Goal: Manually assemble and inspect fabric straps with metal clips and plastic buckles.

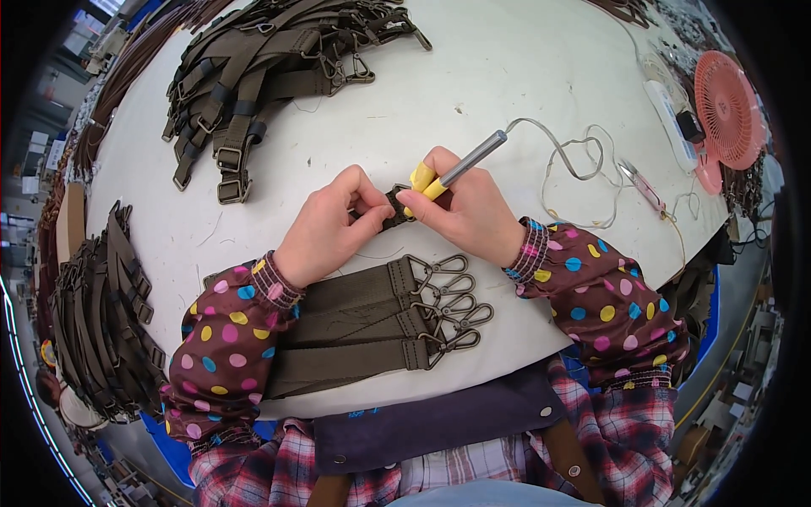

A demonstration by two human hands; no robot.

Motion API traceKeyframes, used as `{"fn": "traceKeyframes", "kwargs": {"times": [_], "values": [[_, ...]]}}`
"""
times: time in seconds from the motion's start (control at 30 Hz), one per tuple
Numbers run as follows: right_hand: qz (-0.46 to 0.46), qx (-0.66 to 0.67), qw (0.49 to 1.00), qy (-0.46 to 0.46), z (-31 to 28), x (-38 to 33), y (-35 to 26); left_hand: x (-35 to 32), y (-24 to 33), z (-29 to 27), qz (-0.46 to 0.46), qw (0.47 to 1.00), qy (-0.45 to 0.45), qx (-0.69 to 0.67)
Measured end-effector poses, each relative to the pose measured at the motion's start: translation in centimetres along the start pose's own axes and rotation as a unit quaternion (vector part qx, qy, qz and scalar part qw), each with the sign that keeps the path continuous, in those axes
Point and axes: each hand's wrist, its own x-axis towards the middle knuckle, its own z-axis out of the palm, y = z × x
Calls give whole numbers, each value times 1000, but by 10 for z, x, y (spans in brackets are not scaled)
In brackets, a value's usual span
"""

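Observation:
My left hand (334, 221) pinches the end of a dark olive webbing strap (394, 208) over the white table (473, 84). A metal buckle sits at that strap end, close to both hands' fingertips. In my right hand (477, 211) is a corded pen-shaped tool (478, 158), grey at the back and yellow at the front, slanting up to the right. Its tip is hidden by my fingers, at the strap. Yellow material wraps one right finger. Below my hands lie several olive straps (346, 363) side by side, their metal snap hooks (456, 311) pointing right.
A heap of buckled straps (270, 84) covers the far left of the table; another bundle (101, 329) hangs at the left edge. At right are the tool's loose cord (583, 169), small thread snips (642, 184), a white power strip (672, 125) and a pink fan (726, 110).

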Motion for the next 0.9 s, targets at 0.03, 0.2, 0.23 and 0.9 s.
{"fn": "traceKeyframes", "kwargs": {"times": [0.03,0.2,0.23,0.9], "values": [[10,8,1000,-10,-1,0,-2,0,4,-2,-34,999,-6,-42],[18,40,999,-14,-8,0,-9,1,20,-35,-10,974,55,220],[20,56,998,-17,-9,1,-11,0,22,-47,13,929,85,361],[-5,83,997,2,5,1,2,43,25,-33,59,924,-269,266]]}}
